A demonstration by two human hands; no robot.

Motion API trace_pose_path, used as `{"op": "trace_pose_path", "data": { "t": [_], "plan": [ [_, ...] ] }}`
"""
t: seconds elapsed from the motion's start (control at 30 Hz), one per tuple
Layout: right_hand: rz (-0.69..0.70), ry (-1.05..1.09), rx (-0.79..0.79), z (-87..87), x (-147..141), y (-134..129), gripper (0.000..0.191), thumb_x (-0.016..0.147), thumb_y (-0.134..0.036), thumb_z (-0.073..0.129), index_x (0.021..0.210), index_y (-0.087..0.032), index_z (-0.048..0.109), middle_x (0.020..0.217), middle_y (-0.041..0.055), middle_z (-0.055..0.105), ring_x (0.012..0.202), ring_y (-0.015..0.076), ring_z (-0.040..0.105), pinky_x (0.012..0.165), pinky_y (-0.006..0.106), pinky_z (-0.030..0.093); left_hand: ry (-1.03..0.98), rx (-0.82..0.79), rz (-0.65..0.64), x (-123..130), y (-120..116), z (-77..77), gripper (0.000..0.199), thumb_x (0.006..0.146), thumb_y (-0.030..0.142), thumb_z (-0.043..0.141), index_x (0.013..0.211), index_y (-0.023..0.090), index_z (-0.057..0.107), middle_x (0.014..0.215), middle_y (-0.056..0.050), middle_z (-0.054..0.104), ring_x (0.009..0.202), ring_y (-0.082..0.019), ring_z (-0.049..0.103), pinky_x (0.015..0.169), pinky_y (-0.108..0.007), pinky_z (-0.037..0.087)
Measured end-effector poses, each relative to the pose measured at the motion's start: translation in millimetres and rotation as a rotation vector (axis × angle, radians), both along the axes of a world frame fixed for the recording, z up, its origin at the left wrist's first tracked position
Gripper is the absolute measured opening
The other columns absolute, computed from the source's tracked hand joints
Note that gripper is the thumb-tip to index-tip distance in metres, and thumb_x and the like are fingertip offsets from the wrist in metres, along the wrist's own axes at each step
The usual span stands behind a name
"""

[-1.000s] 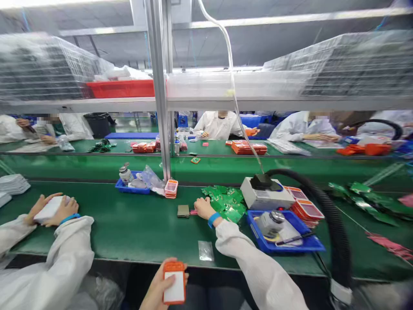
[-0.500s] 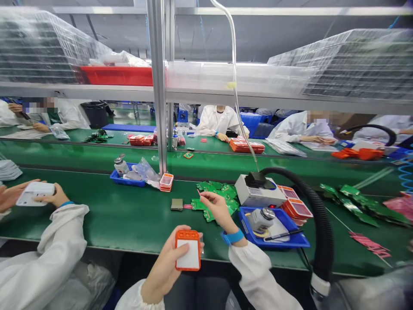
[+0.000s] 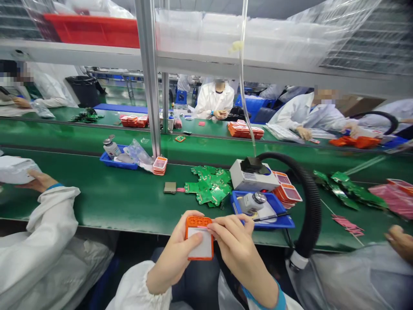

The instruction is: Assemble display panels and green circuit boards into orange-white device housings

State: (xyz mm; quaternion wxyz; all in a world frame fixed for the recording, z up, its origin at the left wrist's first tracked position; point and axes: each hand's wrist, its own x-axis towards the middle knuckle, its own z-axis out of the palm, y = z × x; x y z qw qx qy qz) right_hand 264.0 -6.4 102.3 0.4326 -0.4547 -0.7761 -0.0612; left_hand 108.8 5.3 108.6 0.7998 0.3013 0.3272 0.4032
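Note:
My left hand (image 3: 176,249) is closed around an orange plastic frame (image 3: 197,221), its thumb pressed on the white panel (image 3: 204,247) set inside. Across the top edge of that panel runs a thin pink strip (image 3: 202,227). The fingertips of my right hand (image 3: 238,245) pinch together at the strip's right end, against the frame's upper right corner. Beyond both hands, a pile of green circuit boards (image 3: 209,185) lies on the green bench, with a small stack of olive-grey squares (image 3: 170,187) to its left.
Right of the boards are a blue tray (image 3: 284,221) with a dispenser bottle (image 3: 253,202), a white box (image 3: 243,180) and stacked orange frames (image 3: 287,193). A black hose (image 3: 311,202) arches beside them. Co-workers sit on both sides; one's hand (image 3: 40,181) is at left.
My right hand has come from above the green boards, with a pink strip, down to the orange frame. The strip now lies along the white panel's top edge. The view has tilted down.

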Motion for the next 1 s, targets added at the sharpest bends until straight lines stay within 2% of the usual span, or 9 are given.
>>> {"op": "trace_pose_path", "data": {
  "t": [0.1,0.27,0.6,1.0],
  "plan": [
    [-0.011,-0.057,0.019,-0.4,0.9,-4.3,0.021,0.093,-0.003,0.044,0.091,-0.014,0.061,0.085,0.0041,0.065,0.076,0.0142,0.058,0.085,0.038,0.031,0.020,0.009,0.002,2.8,-2.7,2.7,0.046,0.072,0.034,0.077,0.107,0.021,0.050,0.092,-0.001,0.063,0.078,-0.010,0.056,0.068,-0.021,0.045],
    [-0.027,-0.103,0.010,-2.6,0.2,-5.8,0.022,0.096,-0.007,0.042,0.091,-0.014,0.061,0.086,0.0065,0.064,0.079,0.0156,0.058,0.087,0.040,0.030,0.042,0.007,0.009,5.9,-4.0,3.0,0.050,0.070,0.038,0.077,0.108,0.021,0.049,0.091,0.000,0.061,0.077,-0.010,0.054,0.068,-0.022,0.044],
    [-0.013,-0.152,-0.005,-5.8,0.7,-7.2,0.026,0.099,-0.011,0.035,0.096,-0.016,0.060,0.086,0.0048,0.066,0.078,0.0149,0.056,0.090,0.040,0.027,0.076,0.050,0.002,10.0,-4.9,-2.1,0.044,0.073,0.040,0.075,0.106,0.022,0.051,0.091,0.001,0.058,0.080,-0.011,0.050,0.073,-0.023,0.041],
    [0.001,-0.169,-0.011,-3.6,-0.8,-6.3,0.028,0.099,-0.012,0.034,0.092,-0.017,0.060,0.084,0.0039,0.066,0.077,0.0146,0.056,0.091,0.041,0.026,0.077,0.039,-0.015,12.9,-2.5,-3.5,0.044,0.073,0.042,0.075,0.104,0.022,0.051,0.088,0.002,0.056,0.077,-0.010,0.050,0.069,-0.022,0.038]
  ]
}}
